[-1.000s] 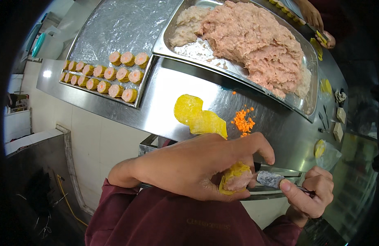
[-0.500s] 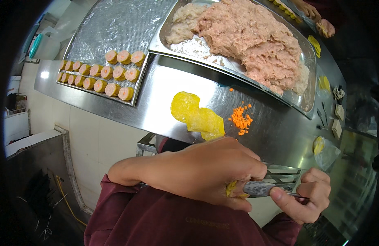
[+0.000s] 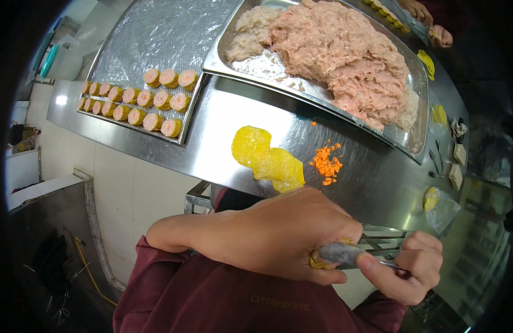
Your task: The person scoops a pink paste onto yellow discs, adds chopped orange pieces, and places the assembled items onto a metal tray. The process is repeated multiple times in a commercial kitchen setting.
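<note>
Toward nine o'clock, the right hand [image 3: 407, 272] points its pinched spatula [image 3: 341, 253] onto the dumpling [image 3: 319, 262] the left hand [image 3: 290, 236] encircles.

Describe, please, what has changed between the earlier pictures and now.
The left hand has closed further around the dumpling, hiding most of it. The right hand has brought the spatula leftward, so its blade now overlaps the dumpling's filled end. Neither hand let go of what it held. The yellow wrappers, carrot bits, meat and rows of dumplings stayed put.
</note>
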`<act>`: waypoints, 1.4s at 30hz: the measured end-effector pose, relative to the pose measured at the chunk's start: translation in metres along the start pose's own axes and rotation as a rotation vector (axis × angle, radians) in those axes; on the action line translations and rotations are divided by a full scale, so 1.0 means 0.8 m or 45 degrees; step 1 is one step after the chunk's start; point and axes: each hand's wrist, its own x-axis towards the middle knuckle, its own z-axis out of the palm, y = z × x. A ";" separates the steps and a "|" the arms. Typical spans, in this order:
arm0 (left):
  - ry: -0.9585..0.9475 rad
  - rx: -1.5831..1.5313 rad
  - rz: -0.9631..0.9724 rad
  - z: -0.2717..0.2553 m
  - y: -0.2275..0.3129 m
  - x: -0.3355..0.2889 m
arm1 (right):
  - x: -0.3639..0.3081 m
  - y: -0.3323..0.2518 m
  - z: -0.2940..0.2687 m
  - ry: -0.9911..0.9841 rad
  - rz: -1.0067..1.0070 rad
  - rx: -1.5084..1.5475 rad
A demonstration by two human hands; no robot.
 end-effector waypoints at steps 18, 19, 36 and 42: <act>0.076 -0.068 -0.077 -0.002 0.006 -0.008 | 0.002 -0.003 -0.005 -0.043 0.083 0.014; 0.073 -0.031 -0.097 -0.006 0.009 -0.009 | 0.001 -0.003 -0.008 -0.030 0.084 -0.020; 0.001 -0.069 -0.249 -0.014 0.020 -0.016 | -0.002 -0.003 0.000 0.065 0.143 -0.017; 0.018 -0.115 -0.079 -0.002 0.011 -0.003 | -0.001 -0.010 0.013 0.126 0.148 0.060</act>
